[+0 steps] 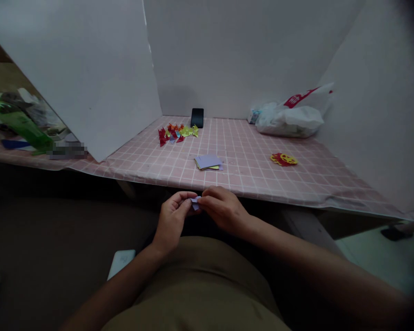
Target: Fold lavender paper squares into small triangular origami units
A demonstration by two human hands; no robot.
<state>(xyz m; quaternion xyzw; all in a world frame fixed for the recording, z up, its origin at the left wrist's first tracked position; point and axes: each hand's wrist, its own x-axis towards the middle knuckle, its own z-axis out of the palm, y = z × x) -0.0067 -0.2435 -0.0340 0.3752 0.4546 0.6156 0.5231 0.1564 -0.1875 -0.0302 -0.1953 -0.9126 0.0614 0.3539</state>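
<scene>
Just below the table's front edge, my left hand (173, 216) pinches a small folded piece of lavender paper (195, 202) from the left. My right hand (224, 209) has its fingers closed on the right side of the same piece. Beyond my hands lies a stack of square papers (208, 161), lavender on top with yellow showing beneath. Farther back on the left sits a cluster of small folded paper pieces (174, 133) in red, orange, yellow and lavender.
On the pink checked table (241, 170) are a black phone (197, 118), a white plastic bag (290, 120) and red and yellow pieces (283, 159). White panels (248, 55) surround it. A green bottle (20, 124) lies left; a white device (122, 261) is beside my left forearm.
</scene>
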